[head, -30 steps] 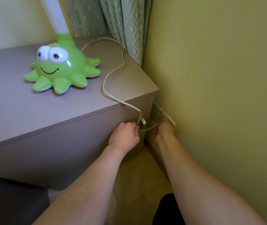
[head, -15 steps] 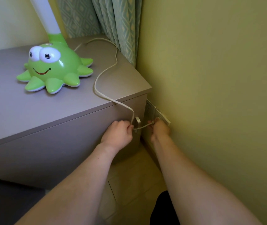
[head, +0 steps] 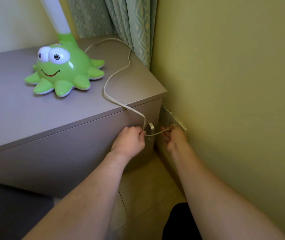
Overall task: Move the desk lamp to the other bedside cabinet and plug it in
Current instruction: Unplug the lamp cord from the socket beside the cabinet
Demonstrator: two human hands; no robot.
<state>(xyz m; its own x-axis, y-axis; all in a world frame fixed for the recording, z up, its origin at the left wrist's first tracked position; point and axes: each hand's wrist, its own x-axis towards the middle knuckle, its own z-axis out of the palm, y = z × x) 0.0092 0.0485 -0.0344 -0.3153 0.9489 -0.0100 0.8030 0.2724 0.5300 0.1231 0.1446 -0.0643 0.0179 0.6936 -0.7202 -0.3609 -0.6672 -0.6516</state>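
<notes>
My two forearms in head view, both bare to frame edge; no sleeves, no cuffs visible. Left hand (head: 128,141): no ring, no glove. Right hand (head: 173,138): no ring, no glove. Wrists carry no watch, no band. Dark garment patch (head: 178,222) visible between forearms, bottom of frame.

A home bedroom. A grey bedside cabinet (head: 34,118) stands in a corner by patterned curtains (head: 131,23). A child's frog-like desk lamp (head: 63,71) sits on it.
</notes>
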